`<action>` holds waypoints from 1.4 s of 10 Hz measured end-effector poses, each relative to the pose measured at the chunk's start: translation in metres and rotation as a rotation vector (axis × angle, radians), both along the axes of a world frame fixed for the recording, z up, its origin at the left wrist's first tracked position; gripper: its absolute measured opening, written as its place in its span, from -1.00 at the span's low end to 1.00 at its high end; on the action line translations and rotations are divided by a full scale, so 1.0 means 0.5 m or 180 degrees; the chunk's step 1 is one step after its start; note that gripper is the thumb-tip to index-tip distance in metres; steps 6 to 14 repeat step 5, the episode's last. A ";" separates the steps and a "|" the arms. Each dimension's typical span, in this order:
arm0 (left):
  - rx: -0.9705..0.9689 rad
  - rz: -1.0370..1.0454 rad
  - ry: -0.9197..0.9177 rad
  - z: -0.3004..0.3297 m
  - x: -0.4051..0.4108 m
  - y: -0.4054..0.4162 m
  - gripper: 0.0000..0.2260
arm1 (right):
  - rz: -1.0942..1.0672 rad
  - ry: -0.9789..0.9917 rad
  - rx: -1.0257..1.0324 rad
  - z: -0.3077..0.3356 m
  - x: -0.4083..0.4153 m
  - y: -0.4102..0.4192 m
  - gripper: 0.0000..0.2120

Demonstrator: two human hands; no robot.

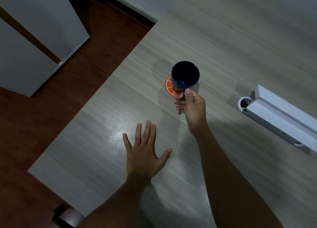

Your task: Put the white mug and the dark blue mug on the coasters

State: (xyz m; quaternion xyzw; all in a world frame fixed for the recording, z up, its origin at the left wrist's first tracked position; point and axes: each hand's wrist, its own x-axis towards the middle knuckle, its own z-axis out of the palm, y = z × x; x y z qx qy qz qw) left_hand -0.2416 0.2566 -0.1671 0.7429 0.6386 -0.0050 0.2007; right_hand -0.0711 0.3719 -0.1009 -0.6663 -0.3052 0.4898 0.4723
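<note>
My right hand point(191, 106) grips the dark blue mug point(185, 75) by its handle over 1 orange coaster point(169, 86); left hand point(144, 150) flat, empty. White mug unseen, pending.

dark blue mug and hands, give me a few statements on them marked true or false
1. The right hand holds the dark blue mug by its handle. True.
2. The left hand grips a white mug. False: it lies flat and open on the table; no white mug is in view.
3. An orange coaster shows under the mug. True.
4. The mug lies on its side. False: it is upright, opening up.
</note>
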 end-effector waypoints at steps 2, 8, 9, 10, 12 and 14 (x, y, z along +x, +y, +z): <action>0.0012 -0.0014 0.0020 -0.001 0.001 0.000 -0.15 | -0.0035 0.0142 -0.0082 0.005 0.002 -0.005 -0.72; 0.0106 -0.0048 0.0037 0.011 0.003 -0.006 -0.17 | -0.0436 0.0081 -0.0280 0.025 0.023 -0.139 -0.73; 0.0106 -0.0048 0.0037 0.011 0.003 -0.006 -0.17 | -0.0436 0.0081 -0.0280 0.025 0.023 -0.139 -0.73; 0.0106 -0.0048 0.0037 0.011 0.003 -0.006 -0.17 | -0.0436 0.0081 -0.0280 0.025 0.023 -0.139 -0.73; 0.0106 -0.0048 0.0037 0.011 0.003 -0.006 -0.17 | -0.0436 0.0081 -0.0280 0.025 0.023 -0.139 -0.73; 0.0106 -0.0048 0.0037 0.011 0.003 -0.006 -0.17 | -0.0436 0.0081 -0.0280 0.025 0.023 -0.139 -0.73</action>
